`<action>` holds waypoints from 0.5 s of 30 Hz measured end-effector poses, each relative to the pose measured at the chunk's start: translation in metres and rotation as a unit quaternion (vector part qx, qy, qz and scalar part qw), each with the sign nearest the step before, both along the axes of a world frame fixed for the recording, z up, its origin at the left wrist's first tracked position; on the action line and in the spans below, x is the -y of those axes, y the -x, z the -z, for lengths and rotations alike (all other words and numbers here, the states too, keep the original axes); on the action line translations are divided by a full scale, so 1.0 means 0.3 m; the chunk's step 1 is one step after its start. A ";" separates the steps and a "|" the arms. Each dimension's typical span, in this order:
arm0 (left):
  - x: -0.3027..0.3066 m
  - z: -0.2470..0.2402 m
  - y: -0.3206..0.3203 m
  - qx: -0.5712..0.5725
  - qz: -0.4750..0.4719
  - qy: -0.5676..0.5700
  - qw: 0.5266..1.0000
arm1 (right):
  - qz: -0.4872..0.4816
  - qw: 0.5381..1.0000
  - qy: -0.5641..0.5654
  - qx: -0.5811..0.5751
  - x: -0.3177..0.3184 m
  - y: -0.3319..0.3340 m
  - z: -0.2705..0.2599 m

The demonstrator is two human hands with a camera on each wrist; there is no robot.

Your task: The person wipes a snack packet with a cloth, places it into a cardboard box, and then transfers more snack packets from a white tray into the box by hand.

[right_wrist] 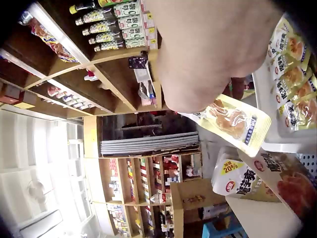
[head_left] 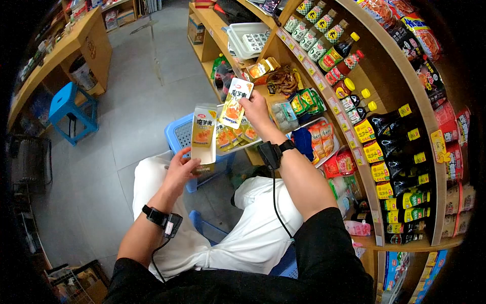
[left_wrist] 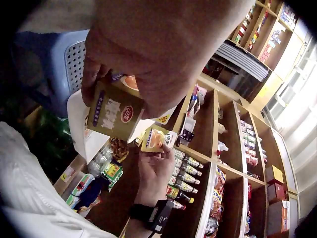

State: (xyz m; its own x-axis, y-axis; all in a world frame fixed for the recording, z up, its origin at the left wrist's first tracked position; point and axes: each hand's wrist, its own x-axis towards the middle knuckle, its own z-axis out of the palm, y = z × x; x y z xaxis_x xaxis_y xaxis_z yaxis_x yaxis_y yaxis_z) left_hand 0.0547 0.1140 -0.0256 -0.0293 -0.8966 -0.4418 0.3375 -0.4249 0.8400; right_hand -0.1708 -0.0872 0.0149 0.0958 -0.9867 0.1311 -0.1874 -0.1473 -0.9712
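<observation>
In the head view my left hand (head_left: 178, 171) grips an open cardboard snack box (head_left: 197, 154) by its lower end. The box's gold printed outside (left_wrist: 113, 113) faces the left wrist camera. A white-and-yellow packet (right_wrist: 233, 176) shows at the box in the right wrist view. My right hand (head_left: 257, 110) pinches a flat snack packet (head_left: 235, 105) by its edge, up and to the right of the box. Behind the box, several similar yellow packets (head_left: 227, 139) lie in a white tray (right_wrist: 285, 148).
A blue plastic stool (head_left: 177, 130) stands under the tray. On the right, shelves (head_left: 354, 147) hold dark sauce bottles (head_left: 390, 152). Bagged snacks (head_left: 315, 139) lie at the shelf's foot. Another blue stool (head_left: 73, 111) stands on the grey floor at left.
</observation>
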 end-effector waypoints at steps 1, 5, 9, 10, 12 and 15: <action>-0.001 -0.006 0.002 0.000 0.000 -0.001 1.000 | 0.003 0.999 0.029 0.039 0.000 -0.003 0.001; 0.002 -0.002 -0.003 -0.001 0.012 -0.002 1.000 | 0.021 0.995 -0.030 0.093 -0.014 -0.008 -0.028; 0.001 0.010 -0.003 -0.005 0.018 -0.006 1.000 | 0.022 0.991 0.005 0.135 0.001 0.007 -0.033; 0.004 0.010 -0.003 -0.005 0.015 -0.010 1.000 | 0.035 0.993 0.032 0.108 -0.001 0.009 -0.034; 0.002 0.003 -0.005 0.011 0.034 0.001 0.999 | 0.051 0.990 0.060 0.115 0.010 0.000 -0.032; 0.006 0.008 -0.011 0.032 0.050 -0.001 0.998 | 0.057 0.983 0.101 0.143 0.023 0.000 -0.024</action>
